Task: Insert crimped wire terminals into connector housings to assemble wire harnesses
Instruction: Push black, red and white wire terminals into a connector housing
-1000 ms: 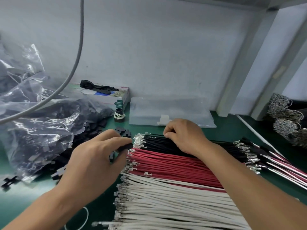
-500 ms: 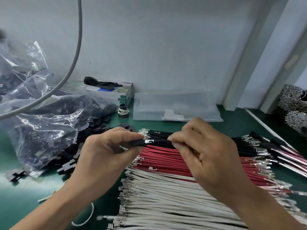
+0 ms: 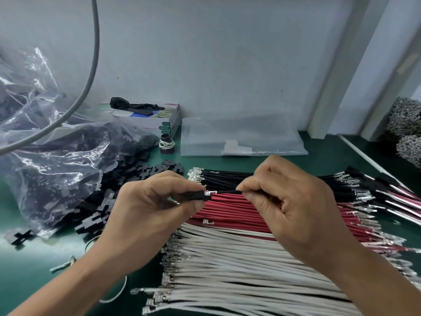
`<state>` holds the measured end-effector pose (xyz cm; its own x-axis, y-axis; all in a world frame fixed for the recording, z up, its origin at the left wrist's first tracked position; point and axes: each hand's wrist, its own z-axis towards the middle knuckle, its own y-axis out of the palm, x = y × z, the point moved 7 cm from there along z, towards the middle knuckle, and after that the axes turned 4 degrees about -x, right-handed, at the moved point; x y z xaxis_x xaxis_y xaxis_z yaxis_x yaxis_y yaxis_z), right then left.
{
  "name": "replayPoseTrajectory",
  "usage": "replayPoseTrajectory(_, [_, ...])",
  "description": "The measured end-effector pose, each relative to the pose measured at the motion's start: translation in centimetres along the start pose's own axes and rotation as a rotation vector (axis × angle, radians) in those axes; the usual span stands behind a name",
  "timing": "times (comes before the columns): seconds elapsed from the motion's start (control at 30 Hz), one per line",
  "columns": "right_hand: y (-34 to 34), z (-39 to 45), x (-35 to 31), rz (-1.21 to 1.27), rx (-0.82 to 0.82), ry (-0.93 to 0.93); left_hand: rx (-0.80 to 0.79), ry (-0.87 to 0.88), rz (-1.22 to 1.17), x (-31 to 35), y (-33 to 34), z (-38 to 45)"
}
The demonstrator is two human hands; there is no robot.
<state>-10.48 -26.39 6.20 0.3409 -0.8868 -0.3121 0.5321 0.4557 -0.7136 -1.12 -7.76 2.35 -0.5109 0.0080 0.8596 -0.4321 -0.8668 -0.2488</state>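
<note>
I see left hand (image 3: 145, 208) fingers pinch housing (image 3: 194, 196) | right hand (image 3: 293, 201) fingers pinch black wire (image 3: 225, 192) | terminal (image 3: 208, 193) now touches housing, closer than before | push in next

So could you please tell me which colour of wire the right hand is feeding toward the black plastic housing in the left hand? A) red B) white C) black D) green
C: the right hand pinches a thin black wire, its silver terminal at the black plastic housing held by the left hand.
</note>
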Motion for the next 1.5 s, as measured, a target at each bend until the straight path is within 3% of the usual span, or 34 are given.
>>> replayPoseTrajectory(0.27, [0.7,0.0,1.6,0.252,-0.141,0.109,-0.067,-0.051,-0.116,0.2,0.3,0.2])
replayPoseTrajectory(0.43, [0.8,0.1,1.3,0.168,-0.194,0.081,-0.090,-0.064,0.006,0.4,0.4,0.1])
replayPoseTrajectory(0.63, [1.4,0.0,1.6,0.256,-0.239,0.126,-0.140,-0.071,-0.001,0.4,0.9,0.1])
replayPoseTrajectory(0.77, [1.3,0.0,1.6,0.291,-0.205,0.165,-0.120,-0.119,-0.128,-0.1,0.5,0.0])
replayPoseTrajectory(0.9, [2.1,-0.3,-0.8,-0.024,-0.154,0.041,-0.096,-0.012,0.236,0.5,0.6,-0.1])
replayPoseTrajectory(1.1, [2.1,-0.5,0.6,0.146,-0.128,0.124,-0.061,-0.019,0.199,0.4,0.3,0.0])
replayPoseTrajectory(1.5, [3.0,-0.2,-1.0,0.086,-0.120,0.033,-0.096,-0.002,0.224,0.6,0.8,-0.1])
